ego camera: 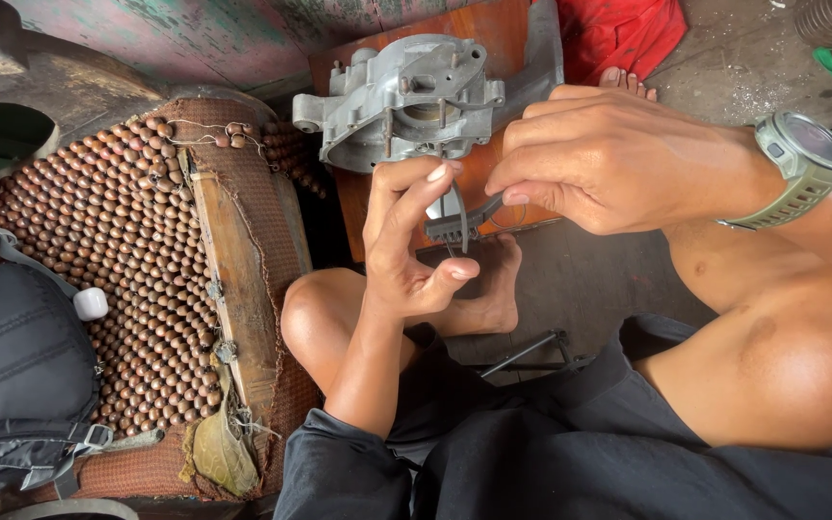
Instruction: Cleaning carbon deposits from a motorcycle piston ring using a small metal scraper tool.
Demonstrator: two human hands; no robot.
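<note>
Person sits on the floor w/ legs folded, both hands up in front of the knees. Left hand [406,241] is raised palm-in, fingers [432,178] curled together and pinching a small dark comb-like part [455,226] w/ short teeth and thin wires hanging off it. Right hand [599,159], w/ a grey-green wristwatch [801,159] on that wrist, comes in from the right; its fingers are closed tight on the other end of the same part, thumb and forefinger tips pressed together. So the part sits between the two hands, held in mid-air, just below and in front of a grey cast-metal engine casing [406,101] that leans on an orange-brown board [493,39]. Can't tell exactly what the part is, too small and half hidden by fingertips.

Left of the person: a worn beaded seat cover [137,270] w/ a torn edge, and a black backpack [12,366] lying on it. Red cloth [618,34] at top, bare foot [493,289] under the hands.

Risks, as I judge it: grip is fingertip-only on both sides, so the part could slip and drop into the dark shorts or onto the gritty floor, hard to find. Pulling in opposite directions may bend the thin wires or snap a tooth. Casing looks only propped, a knee bump may tip it.
</note>
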